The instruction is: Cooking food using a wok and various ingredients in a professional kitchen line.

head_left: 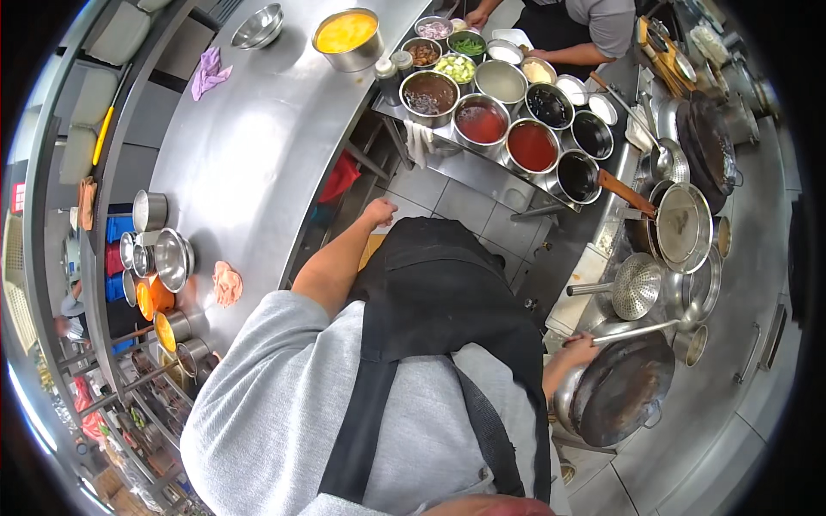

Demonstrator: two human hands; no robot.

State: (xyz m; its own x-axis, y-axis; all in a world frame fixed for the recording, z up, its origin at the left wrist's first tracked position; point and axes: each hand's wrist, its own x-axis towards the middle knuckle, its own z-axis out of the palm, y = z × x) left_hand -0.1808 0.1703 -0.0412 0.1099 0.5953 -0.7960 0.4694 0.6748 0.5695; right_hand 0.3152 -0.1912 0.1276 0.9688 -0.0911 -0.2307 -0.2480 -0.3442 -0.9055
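Observation:
My right hand (578, 351) grips the handle of a metal ladle (635, 333), whose bowl end lies to the right near several steel pots. Just below the handle sits a dark wok (626, 390) with a loop handle, on the range. A perforated skimmer (635, 287) lies above the ladle. Beyond it rests a round mesh strainer (684, 227) with a wooden handle. My left hand (381, 213) hangs in a loose fist by the edge of the long steel table (239, 155), with nothing visible in it. A black apron (439, 290) covers my front.
Steel pots of red sauce (532, 147), dark liquid (577, 175) and cut vegetables (455, 67) crowd a stand ahead. Behind them a co-worker's hand (539, 55) is near the containers. A pot of yellow liquid (346, 39) and a pink cloth (227, 284) are on the table.

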